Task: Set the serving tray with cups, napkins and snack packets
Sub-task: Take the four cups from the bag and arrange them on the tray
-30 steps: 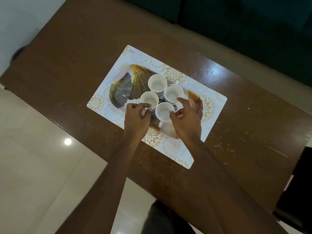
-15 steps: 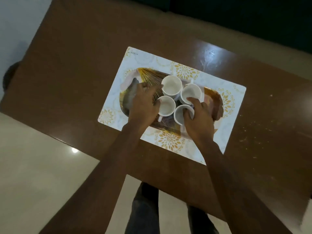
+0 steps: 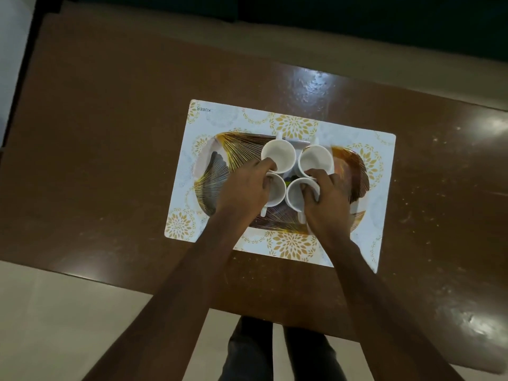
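Left grip: the left hand (image 3: 244,188) curls round the near-left cup (image 3: 277,189) on the near half of the tray (image 3: 354,174).
Right grip: the right hand (image 3: 327,199) pinches the rim of the near-right cup (image 3: 295,192).
Done: the far-left cup (image 3: 279,155) and far-right cup (image 3: 316,160) stand on the tray's far half, so all four cups are on.
Left: napkins and snack packets, none in view.
Hidden: the hands cover the near cups' sides, and the tray's middle is too dark to read.

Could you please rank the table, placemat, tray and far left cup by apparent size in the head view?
Largest to smallest:
1. table
2. placemat
3. tray
4. far left cup
No two look alike in size.
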